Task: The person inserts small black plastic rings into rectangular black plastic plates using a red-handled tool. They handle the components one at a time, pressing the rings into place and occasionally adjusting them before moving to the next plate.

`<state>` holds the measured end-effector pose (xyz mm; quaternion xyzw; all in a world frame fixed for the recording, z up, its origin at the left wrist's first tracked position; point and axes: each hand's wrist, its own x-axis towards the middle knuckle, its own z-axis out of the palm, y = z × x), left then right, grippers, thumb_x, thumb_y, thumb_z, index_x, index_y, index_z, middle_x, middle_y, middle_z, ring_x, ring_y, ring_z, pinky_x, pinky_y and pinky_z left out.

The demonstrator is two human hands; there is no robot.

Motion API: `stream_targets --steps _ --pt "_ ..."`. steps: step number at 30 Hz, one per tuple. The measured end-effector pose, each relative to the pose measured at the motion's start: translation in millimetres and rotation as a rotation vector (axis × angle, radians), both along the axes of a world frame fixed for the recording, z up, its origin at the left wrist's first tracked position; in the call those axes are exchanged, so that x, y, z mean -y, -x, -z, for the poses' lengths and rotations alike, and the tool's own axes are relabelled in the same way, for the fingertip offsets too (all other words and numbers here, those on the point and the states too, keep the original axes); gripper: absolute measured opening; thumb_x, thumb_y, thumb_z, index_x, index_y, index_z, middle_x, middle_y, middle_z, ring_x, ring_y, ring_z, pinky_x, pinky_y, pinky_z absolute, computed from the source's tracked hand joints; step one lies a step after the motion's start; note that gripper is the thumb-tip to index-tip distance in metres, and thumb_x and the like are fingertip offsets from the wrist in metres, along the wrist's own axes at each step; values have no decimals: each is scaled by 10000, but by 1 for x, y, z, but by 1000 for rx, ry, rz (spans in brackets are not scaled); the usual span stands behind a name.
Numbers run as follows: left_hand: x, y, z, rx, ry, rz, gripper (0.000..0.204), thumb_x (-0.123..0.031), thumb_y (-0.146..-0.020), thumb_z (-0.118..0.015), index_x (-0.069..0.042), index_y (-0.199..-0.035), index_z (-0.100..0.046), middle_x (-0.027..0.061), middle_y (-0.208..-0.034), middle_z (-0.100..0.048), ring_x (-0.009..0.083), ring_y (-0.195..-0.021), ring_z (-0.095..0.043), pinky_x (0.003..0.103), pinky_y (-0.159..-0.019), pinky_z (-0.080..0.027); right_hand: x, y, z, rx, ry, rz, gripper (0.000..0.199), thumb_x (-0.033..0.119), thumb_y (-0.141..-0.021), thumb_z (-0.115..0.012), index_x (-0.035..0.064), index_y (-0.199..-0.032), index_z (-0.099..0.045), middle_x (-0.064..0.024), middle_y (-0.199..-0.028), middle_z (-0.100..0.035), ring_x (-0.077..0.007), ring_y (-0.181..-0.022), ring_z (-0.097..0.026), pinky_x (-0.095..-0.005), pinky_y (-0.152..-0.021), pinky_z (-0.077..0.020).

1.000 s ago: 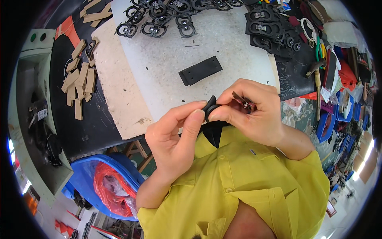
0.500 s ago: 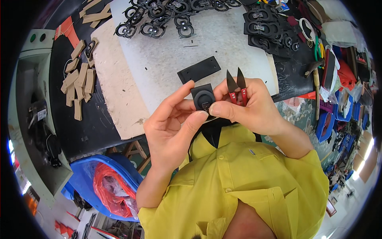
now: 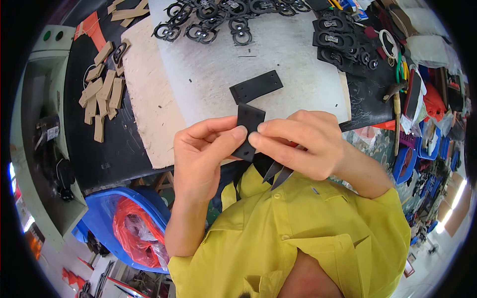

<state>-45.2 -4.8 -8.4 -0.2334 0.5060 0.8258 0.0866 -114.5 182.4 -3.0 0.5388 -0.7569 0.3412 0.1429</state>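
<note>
Both hands are pinching one black piece (image 3: 248, 130) above the worktop's (image 3: 208, 84) near edge: left hand (image 3: 206, 154), right hand (image 3: 303, 144). The right is also palming nippers (image 3: 278, 174), blades pointing at the shirt (image 3: 298, 233); they are risking a snag or slipping loose.

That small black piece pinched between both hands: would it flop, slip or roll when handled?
The black piece looks thin and flat, so it should feel light and will not roll. It holds its shape between left hand and right hand, suggesting moderate stiffness. Its matte surface probably grips well.

We see matt black leather-like square piece (image 3: 248, 130), dull metal cutter blades (image 3: 278, 174), rough white worktop (image 3: 293, 59), tan card strips (image 3: 102, 89).
</note>
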Motion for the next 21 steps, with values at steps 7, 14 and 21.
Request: stream_targets --steps 7,14,21 --pt "-14 -2 -8 -65 197 62 195 78 -742 -649 69 -936 -634 101 -797 -653 106 -701 -611 204 -630 -494 4 2 -1 1239 154 209 81 74 -788 -647 5 -830 -641 -52 -684 -555 -103 -484 -419 -237 -451 -369" --pt "-11 -1 -4 -27 155 122 180 60 -750 -646 79 -928 -626 118 -794 -657 141 -646 -625 250 -618 -523 5 3 -12 1077 -1 197 169 109 -791 -658 11 -922 -616 -62 -685 -540 -148 -545 -490 -266 -499 -410" --pt "-1 -1 -5 68 72 97 152 19 -766 -632 83 -904 -635 128 -768 -653 155 -614 -626 269 -573 -532 -13 11 -20 220 -129 90 303 95 -660 -717 38 -947 -639 -47 -747 -588 -169 -589 -571 -281 -476 -465"
